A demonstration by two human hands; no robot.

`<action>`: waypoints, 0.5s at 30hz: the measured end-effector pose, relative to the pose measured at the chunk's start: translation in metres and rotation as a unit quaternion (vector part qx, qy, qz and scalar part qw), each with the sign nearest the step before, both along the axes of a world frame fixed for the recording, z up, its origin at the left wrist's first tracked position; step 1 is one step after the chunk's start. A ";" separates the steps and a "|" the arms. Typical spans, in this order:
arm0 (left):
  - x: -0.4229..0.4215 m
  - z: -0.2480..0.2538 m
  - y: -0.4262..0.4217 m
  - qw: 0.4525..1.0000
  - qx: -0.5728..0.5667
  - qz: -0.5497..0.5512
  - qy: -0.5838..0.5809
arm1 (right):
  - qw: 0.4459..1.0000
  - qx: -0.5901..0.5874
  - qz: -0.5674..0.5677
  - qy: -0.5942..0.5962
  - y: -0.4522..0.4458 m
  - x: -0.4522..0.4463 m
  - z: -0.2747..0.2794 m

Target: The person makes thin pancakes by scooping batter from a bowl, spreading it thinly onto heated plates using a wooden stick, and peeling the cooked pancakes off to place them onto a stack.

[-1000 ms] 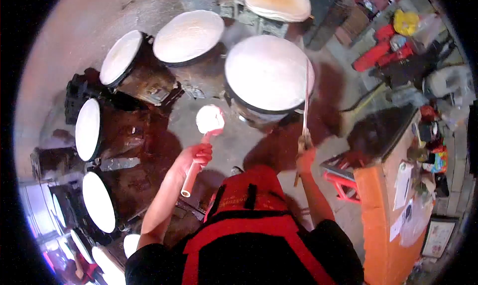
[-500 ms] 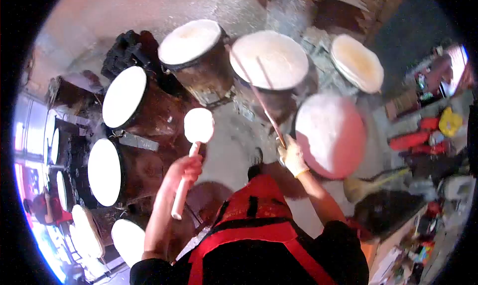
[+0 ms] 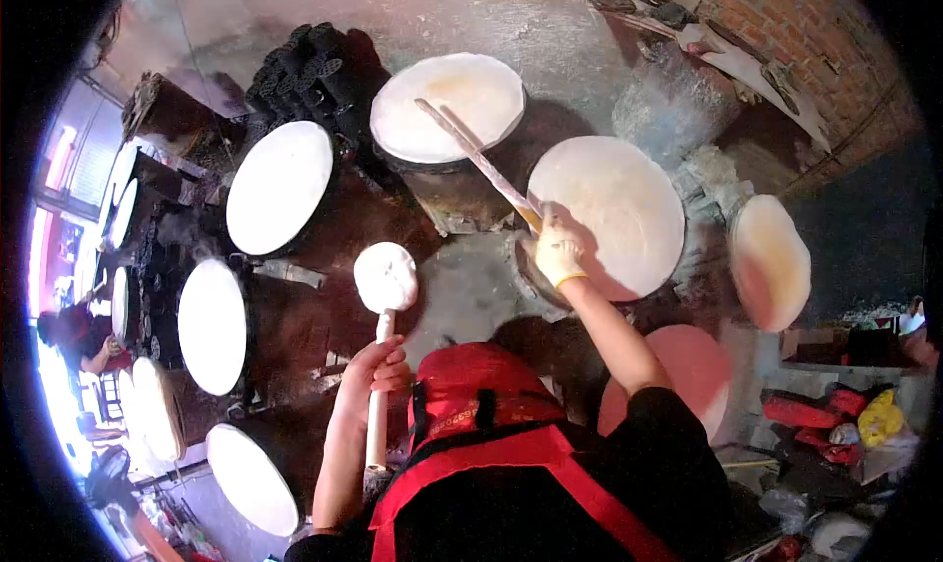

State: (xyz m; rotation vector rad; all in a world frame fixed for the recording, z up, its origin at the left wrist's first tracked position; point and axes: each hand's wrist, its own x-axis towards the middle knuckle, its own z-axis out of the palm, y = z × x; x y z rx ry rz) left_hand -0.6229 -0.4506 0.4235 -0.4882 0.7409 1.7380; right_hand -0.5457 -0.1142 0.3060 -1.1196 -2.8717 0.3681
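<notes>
My left hand, bare, is closed round the pale wooden handle of a ladle-like tool with a round white head, held upright above the floor. My right hand wears a pale glove with a yellow cuff and grips a long flat wooden stick. The stick points away to the upper left, its far end over a round white-coated griddle. Below my right hand lies another round griddle with a thin pale coating. Whether the stick touches the surface I cannot tell.
More round white-topped griddles stand in an arc: one griddle at upper left, another griddle below it, and a reddish-lit one at right. Black cylindrical briquettes are stacked behind. A person is at the far left.
The view has turned, so the griddles sit further right and lower. My right hand has brought the stick across the far griddle. My left hand still holds the white-headed tool.
</notes>
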 end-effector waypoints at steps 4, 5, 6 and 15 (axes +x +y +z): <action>-0.048 -0.007 0.023 0.993 -0.065 -0.028 0.098 | 0.996 0.085 -0.012 -0.038 0.015 -0.030 -0.028; -0.059 -0.006 0.029 0.989 -0.077 -0.042 0.118 | 0.996 0.070 -0.026 -0.057 0.010 -0.028 -0.028; -0.072 -0.007 0.036 0.992 -0.064 -0.050 0.101 | 0.995 0.057 -0.042 -0.076 0.008 -0.027 -0.026; -0.162 -0.009 0.126 0.974 -0.020 -0.209 0.089 | 0.966 0.145 -0.122 0.178 0.068 0.016 0.039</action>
